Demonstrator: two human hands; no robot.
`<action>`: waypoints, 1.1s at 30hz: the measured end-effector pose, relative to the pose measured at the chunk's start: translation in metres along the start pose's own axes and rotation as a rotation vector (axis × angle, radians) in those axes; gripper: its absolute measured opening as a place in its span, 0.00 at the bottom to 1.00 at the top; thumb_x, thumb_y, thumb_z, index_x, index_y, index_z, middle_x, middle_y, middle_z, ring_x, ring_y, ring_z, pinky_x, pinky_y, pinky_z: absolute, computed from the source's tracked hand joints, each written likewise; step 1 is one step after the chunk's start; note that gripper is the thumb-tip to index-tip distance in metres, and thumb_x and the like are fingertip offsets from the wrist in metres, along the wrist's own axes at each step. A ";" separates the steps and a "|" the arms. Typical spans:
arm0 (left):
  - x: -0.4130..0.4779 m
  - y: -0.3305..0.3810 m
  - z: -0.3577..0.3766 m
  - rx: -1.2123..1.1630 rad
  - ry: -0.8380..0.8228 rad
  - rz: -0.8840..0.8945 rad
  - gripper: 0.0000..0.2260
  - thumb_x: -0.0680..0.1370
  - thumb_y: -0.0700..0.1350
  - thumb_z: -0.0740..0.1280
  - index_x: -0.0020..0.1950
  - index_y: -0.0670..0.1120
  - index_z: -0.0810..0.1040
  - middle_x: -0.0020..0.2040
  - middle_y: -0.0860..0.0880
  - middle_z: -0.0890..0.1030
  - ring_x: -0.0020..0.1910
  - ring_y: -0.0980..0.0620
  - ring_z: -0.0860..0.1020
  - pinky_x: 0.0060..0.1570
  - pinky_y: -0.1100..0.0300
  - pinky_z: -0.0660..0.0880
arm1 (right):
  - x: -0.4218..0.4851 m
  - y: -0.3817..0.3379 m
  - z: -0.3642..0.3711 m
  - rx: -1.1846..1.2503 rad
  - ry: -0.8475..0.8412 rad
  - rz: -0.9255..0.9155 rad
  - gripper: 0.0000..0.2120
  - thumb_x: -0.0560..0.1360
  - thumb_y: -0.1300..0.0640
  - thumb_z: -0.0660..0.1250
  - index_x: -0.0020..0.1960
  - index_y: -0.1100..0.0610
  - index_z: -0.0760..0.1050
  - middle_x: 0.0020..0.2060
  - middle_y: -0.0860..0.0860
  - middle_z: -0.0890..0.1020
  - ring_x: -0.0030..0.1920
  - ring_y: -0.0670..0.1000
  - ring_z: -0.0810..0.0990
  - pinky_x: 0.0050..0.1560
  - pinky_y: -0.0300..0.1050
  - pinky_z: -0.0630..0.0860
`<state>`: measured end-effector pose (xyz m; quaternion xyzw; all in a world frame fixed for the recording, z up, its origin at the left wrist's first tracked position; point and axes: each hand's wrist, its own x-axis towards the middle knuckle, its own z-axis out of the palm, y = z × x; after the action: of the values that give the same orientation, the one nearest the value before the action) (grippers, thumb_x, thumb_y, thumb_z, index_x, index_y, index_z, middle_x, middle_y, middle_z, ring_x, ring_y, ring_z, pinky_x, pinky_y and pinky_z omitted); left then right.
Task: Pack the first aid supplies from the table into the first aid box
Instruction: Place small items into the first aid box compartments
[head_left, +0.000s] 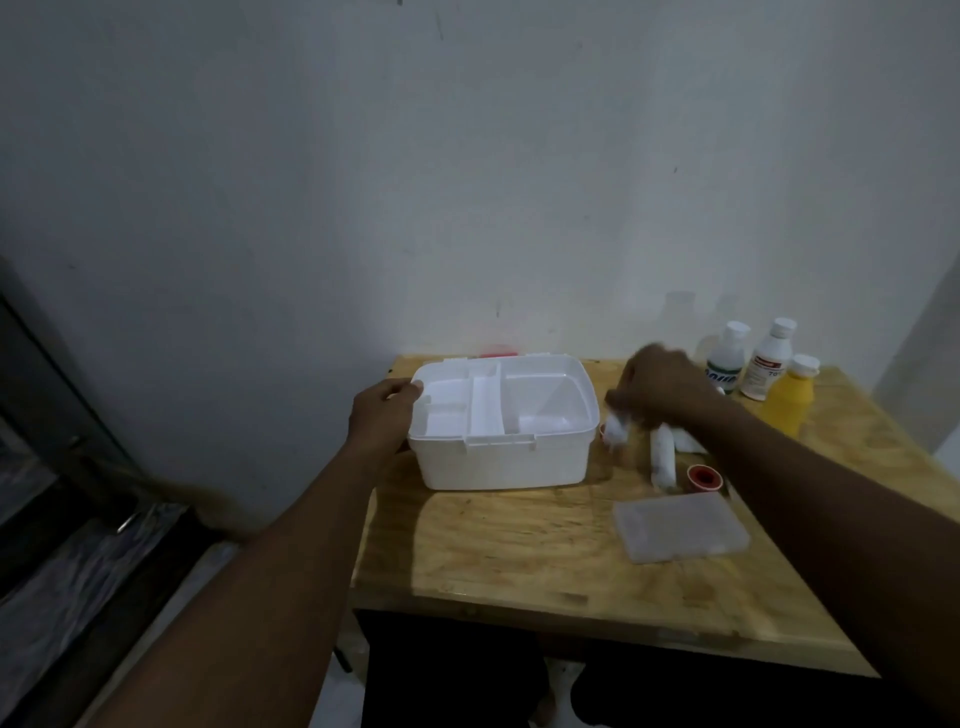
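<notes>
1. Left hand (384, 415) grips the left wall of the first aid box (501, 426), which stands open on the table (519, 540); its tray looks empty.
2. Right hand (660, 387), blurred, is closed on a white bandage roll (615, 428) just right of the box. A loose pinch could drop it.
3. Bottles (769, 364) stand close behind; a sweeping wrist could topple them.
</notes>
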<state>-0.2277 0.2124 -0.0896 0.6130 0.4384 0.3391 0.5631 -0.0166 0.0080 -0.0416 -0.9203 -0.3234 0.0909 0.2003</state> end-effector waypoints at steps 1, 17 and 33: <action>0.001 -0.001 0.000 0.004 0.001 0.002 0.05 0.81 0.47 0.67 0.57 0.51 0.79 0.53 0.48 0.79 0.44 0.53 0.78 0.37 0.58 0.77 | 0.005 -0.005 -0.010 0.027 0.151 -0.021 0.09 0.68 0.53 0.72 0.43 0.59 0.79 0.39 0.56 0.85 0.37 0.55 0.84 0.41 0.48 0.82; 0.006 -0.003 -0.001 0.096 -0.002 0.030 0.13 0.80 0.49 0.67 0.63 0.48 0.80 0.57 0.45 0.80 0.51 0.45 0.80 0.43 0.55 0.80 | -0.017 -0.095 0.054 0.156 0.126 -0.465 0.11 0.73 0.49 0.71 0.48 0.56 0.81 0.46 0.53 0.83 0.47 0.52 0.78 0.44 0.42 0.69; -0.008 0.003 -0.003 0.007 -0.027 -0.013 0.06 0.80 0.47 0.67 0.56 0.49 0.79 0.52 0.47 0.80 0.46 0.49 0.79 0.39 0.56 0.77 | -0.029 -0.047 0.005 0.227 0.133 -0.452 0.08 0.74 0.57 0.64 0.48 0.56 0.83 0.42 0.48 0.82 0.43 0.48 0.80 0.44 0.40 0.74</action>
<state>-0.2326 0.2062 -0.0855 0.6166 0.4359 0.3254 0.5692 -0.0669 0.0252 -0.0248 -0.8001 -0.4948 0.0188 0.3385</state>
